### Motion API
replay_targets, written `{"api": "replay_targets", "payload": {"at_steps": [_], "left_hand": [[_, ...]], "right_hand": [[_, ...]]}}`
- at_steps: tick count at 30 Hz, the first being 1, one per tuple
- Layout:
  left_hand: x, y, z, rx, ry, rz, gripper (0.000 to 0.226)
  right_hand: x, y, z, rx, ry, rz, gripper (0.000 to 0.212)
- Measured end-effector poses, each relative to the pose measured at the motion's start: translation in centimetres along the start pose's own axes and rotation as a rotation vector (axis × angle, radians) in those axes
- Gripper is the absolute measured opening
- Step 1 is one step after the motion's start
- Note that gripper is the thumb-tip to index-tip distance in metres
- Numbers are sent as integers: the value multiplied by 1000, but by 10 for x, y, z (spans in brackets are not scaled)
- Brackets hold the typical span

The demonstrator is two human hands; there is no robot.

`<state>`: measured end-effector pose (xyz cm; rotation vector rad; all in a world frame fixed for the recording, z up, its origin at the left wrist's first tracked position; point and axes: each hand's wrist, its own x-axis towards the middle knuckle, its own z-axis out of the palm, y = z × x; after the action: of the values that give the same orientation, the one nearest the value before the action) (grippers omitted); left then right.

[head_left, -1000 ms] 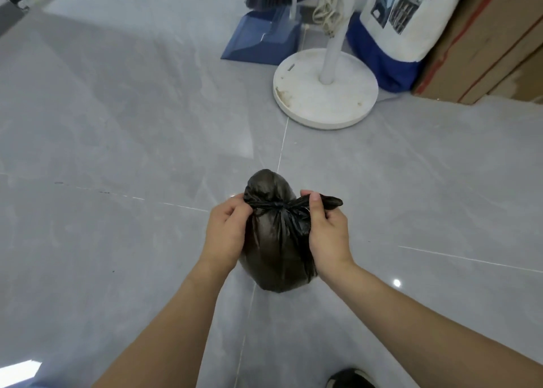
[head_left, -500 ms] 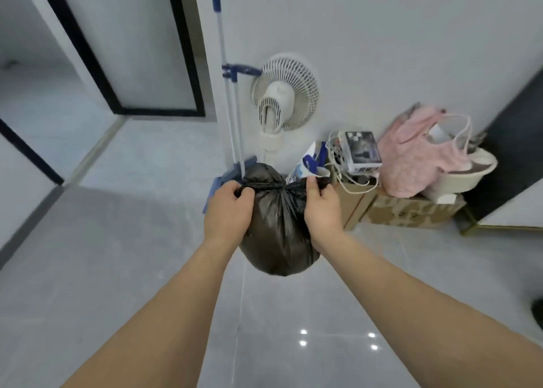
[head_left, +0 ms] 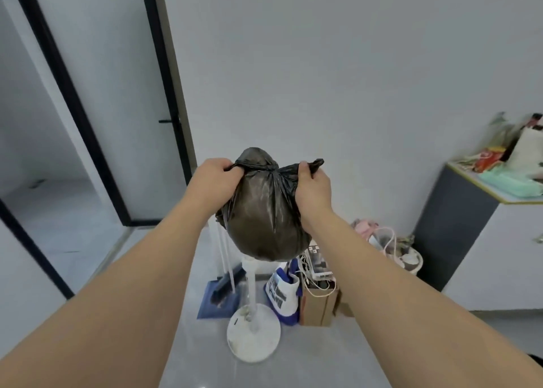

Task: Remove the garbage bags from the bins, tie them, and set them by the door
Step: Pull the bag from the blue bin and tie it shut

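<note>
Both hands, left hand [head_left: 216, 181] and right hand [head_left: 313, 189], are closed tight on the knot's ends atop the garbage bag [head_left: 264, 211], held in midair. Pulling both ends apart evenly should cinch the knot without tearing the plastic.

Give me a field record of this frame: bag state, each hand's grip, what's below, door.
bag: black garbage bag, knotted on top, held in the air
left hand: grip on left tail of the knot
right hand: grip on right tail of the knot
below: white fan base, blue dustpan, cardboard box
door: at left, black-framed
</note>
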<state>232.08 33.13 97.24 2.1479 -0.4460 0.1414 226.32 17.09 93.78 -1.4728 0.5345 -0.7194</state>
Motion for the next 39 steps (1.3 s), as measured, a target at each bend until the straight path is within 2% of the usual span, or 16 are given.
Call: {"api": "replay_targets", "payload": {"at_steps": [5, 9, 11, 14, 18, 24, 32, 35, 39], "left_hand": [[-15, 12, -16, -39, -66, 33, 41], [-22, 23, -25, -57, -127, 89, 40], [-23, 26, -24, -77, -208, 123, 40], [-25, 35, -15, -155, -385, 198, 24], [-40, 64, 18, -340, -429, 226, 18], [-86, 140, 118, -617, -466, 145, 20], [-138, 288, 290, -652, -550, 178, 35], [-175, 350, 360, -687, -629, 201, 25], [-227, 425, 449, -678, -806, 242, 26]], "right_hand": [[-16, -18, -10, 25, 28, 28, 35], [-26, -34, -20, 34, 62, -13, 32], [-30, -39, -29, 30, 97, -25, 31], [-33, -44, -58, 43, 168, -28, 27], [-39, -48, -124, -16, 244, -64, 27], [-41, -62, -246, -35, 367, -70, 28], [-39, -85, -454, -71, 571, -125, 23], [-42, -93, -542, -98, 655, -138, 33], [-56, -97, -657, -144, 825, -130, 27]]}}
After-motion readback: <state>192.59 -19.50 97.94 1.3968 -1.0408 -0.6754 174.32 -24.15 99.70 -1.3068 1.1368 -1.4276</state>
